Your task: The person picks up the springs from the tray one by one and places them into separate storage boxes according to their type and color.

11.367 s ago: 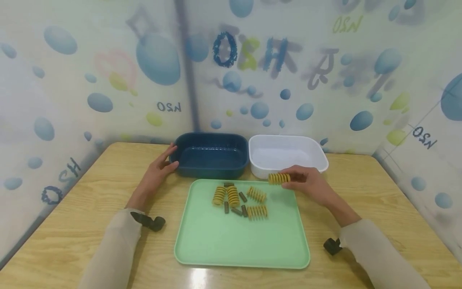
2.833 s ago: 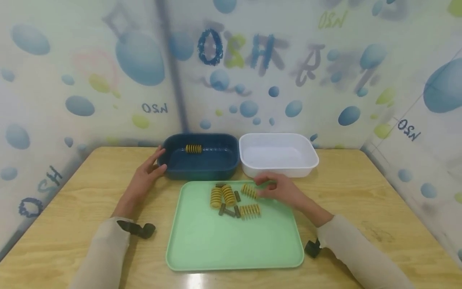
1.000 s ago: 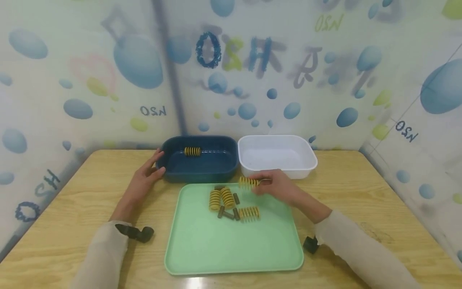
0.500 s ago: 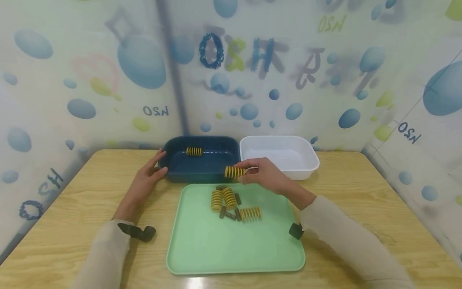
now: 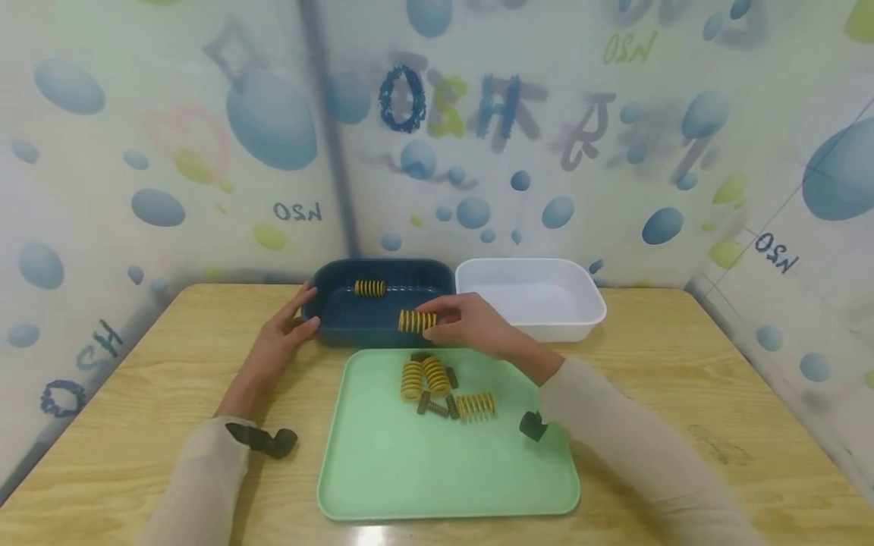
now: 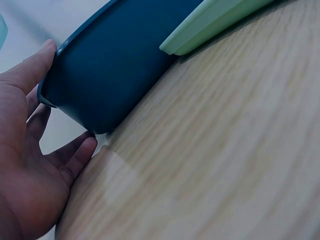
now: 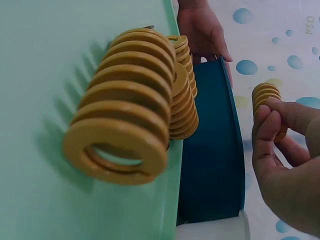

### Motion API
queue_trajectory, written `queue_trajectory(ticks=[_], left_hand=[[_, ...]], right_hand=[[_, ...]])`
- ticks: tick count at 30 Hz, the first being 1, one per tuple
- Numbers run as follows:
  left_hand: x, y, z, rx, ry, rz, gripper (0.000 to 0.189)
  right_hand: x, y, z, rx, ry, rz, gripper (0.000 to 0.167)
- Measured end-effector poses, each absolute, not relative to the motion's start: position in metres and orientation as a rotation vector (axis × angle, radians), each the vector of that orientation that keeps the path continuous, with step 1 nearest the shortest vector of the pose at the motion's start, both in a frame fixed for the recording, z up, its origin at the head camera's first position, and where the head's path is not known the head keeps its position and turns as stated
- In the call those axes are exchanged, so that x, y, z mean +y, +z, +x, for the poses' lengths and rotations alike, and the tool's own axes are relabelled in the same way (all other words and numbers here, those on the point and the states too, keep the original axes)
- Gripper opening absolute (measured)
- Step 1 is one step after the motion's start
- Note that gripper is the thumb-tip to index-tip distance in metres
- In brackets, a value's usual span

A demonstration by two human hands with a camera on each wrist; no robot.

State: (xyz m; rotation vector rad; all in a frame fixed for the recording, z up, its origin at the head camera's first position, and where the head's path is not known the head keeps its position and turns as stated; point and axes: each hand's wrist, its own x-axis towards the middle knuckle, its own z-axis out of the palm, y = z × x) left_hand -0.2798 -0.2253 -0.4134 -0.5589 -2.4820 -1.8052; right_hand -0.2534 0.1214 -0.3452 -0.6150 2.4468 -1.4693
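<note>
My right hand (image 5: 471, 326) pinches a yellow coil spring (image 5: 416, 321) by its right end, over the front part of the dark blue bin (image 5: 369, 336). In the right wrist view, thumb and fingertips grip that spring. Another yellow spring (image 5: 370, 288) lies inside the blue bin near its back wall. My left hand (image 5: 278, 334) rests against the bin's left end, fingers spread and touching its side and rim. On the green tray (image 5: 444, 470) are two yellow springs (image 5: 423, 378) side by side, one more yellow spring (image 5: 476, 406), and several small dark springs (image 5: 437, 408).
A white bin (image 5: 532, 292) stands directly right of the blue bin, with nothing seen in it. The tray lies in front of both bins on a wooden table (image 5: 655, 364). A patterned wall (image 5: 478, 152) rises behind.
My right hand took a yellow spring from the tray's upper right, lifted it and moved left over the blue bin. Earlier, another yellow spring went into that bin. My left hand stays at the bin.
</note>
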Motion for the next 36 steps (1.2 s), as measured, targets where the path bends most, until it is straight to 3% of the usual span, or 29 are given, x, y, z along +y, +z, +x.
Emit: queue_trajectory(ticks=[17, 36], left_hand=[[-0.225, -0.414, -0.281, -2.483, -1.793, -0.551, 0.058], [-0.225, -0.415, -0.283, -2.486, -1.773, -0.554, 0.058]], right_hand=[[0.073, -0.341, -0.273, 2.362, -1.484, -0.638, 0.041], [0.036, -0.348, -0.301, 2.404, -1.486, -0.479, 0.038]])
